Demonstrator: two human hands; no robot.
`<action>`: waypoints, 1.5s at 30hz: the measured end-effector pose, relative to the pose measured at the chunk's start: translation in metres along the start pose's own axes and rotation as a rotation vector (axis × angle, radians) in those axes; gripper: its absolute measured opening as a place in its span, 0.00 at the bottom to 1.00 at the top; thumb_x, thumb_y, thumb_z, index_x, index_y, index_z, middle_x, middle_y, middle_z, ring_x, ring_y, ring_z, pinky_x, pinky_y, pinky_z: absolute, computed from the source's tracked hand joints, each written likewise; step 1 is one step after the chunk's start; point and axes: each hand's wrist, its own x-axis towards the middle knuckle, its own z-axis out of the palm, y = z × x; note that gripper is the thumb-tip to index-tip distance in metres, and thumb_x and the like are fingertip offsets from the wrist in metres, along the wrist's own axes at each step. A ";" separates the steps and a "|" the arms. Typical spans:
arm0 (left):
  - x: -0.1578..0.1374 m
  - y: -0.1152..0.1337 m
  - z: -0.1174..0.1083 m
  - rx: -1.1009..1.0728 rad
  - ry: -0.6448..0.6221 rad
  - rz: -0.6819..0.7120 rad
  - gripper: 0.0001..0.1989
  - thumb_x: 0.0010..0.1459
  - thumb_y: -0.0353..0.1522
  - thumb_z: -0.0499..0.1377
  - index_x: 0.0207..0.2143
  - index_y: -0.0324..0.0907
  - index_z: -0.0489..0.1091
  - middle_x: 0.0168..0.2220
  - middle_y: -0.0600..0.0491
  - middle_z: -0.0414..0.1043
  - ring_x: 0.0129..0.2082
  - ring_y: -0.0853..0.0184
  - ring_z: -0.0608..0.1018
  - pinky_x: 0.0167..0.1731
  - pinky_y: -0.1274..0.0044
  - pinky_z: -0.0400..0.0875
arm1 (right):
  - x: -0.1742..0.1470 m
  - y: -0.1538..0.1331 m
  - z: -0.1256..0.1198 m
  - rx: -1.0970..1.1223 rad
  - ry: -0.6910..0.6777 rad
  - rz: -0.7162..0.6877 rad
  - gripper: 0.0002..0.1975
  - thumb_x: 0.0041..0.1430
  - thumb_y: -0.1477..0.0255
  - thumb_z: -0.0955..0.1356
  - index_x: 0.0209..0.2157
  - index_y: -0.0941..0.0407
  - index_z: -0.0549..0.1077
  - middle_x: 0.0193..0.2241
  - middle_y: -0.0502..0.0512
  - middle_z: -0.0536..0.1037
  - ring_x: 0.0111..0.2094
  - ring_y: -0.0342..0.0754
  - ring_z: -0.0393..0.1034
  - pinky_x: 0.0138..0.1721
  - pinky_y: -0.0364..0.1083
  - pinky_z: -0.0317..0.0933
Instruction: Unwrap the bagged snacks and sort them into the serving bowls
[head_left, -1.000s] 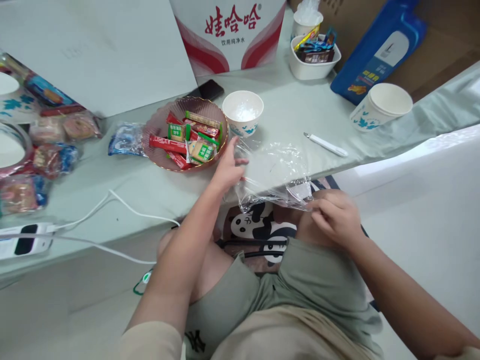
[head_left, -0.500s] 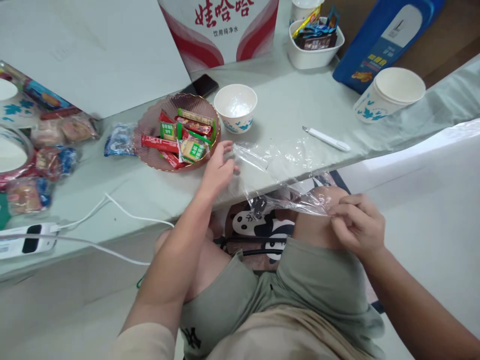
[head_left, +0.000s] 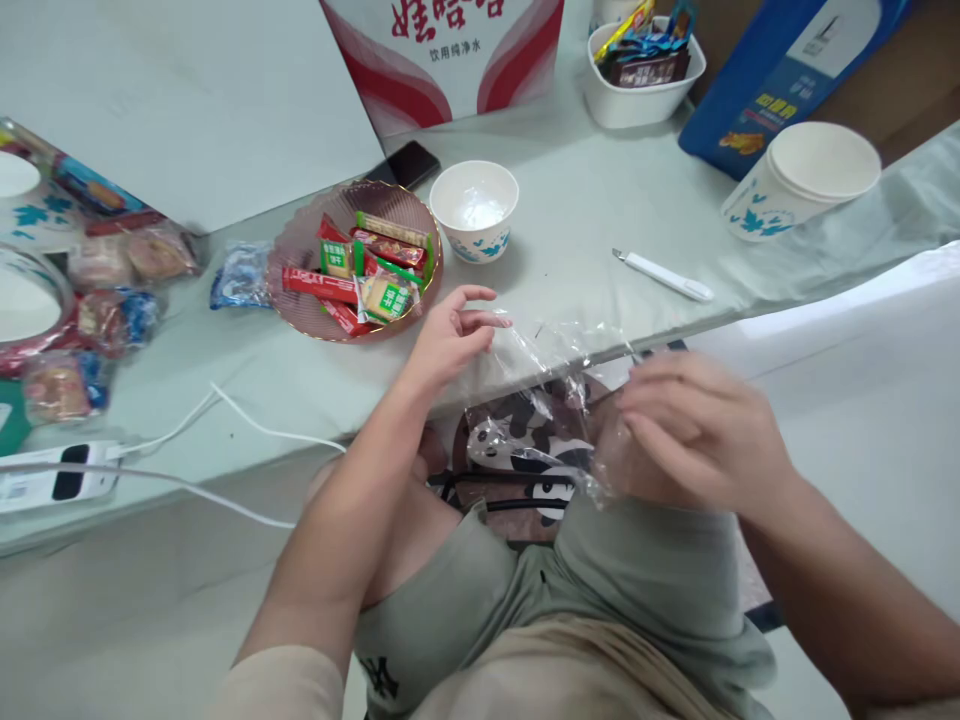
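A crumpled sheet of clear plastic film (head_left: 532, 400) stretches between my hands, over the table's front edge and above my lap. My left hand (head_left: 459, 340) is at the edge, right of the snack bowl, its fingers stretched and apart. The film's left end lies by those fingertips, and no grip on it shows. My right hand (head_left: 701, 430), slightly blurred, has its fingers bent together on the film's right end. Beyond my left hand stand the pink glass bowl (head_left: 289, 225) of wrapped snacks and a white paper cup (head_left: 480, 245) with something clear inside.
A white craft knife (head_left: 667, 276) lies to the right, near stacked paper cups (head_left: 757, 205) and a blue container (head_left: 720, 125). At the back are a white tub (head_left: 637, 105) of packets, a phone (head_left: 412, 165) and a carton (head_left: 457, 90). A power strip (head_left: 90, 478) with cables sits left.
My right hand has moved left and slightly up, toward my left hand. The film has gone slack and bunched between them. My left hand has shifted slightly right, its fingers more stretched.
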 end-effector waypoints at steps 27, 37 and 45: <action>0.006 0.006 0.001 0.174 0.163 0.155 0.17 0.57 0.45 0.67 0.28 0.40 0.77 0.27 0.49 0.81 0.24 0.69 0.78 0.23 0.78 0.69 | 0.090 0.050 0.086 0.246 0.057 0.315 0.15 0.65 0.64 0.66 0.29 0.55 0.78 0.19 0.49 0.75 0.21 0.43 0.65 0.27 0.43 0.58; 0.006 0.000 0.008 0.154 0.193 0.196 0.21 0.54 0.51 0.68 0.30 0.41 0.80 0.24 0.51 0.80 0.20 0.71 0.74 0.21 0.78 0.68 | 0.086 0.043 0.085 0.362 0.171 0.415 0.17 0.63 0.62 0.66 0.24 0.56 0.76 0.14 0.46 0.64 0.18 0.40 0.55 0.21 0.42 0.50; 0.008 -0.005 0.000 0.210 0.138 0.304 0.19 0.56 0.50 0.67 0.34 0.43 0.83 0.25 0.50 0.82 0.24 0.68 0.80 0.26 0.77 0.73 | 0.091 0.049 0.085 0.474 0.089 0.453 0.12 0.59 0.64 0.67 0.35 0.55 0.79 0.32 0.54 0.82 0.29 0.45 0.71 0.30 0.44 0.63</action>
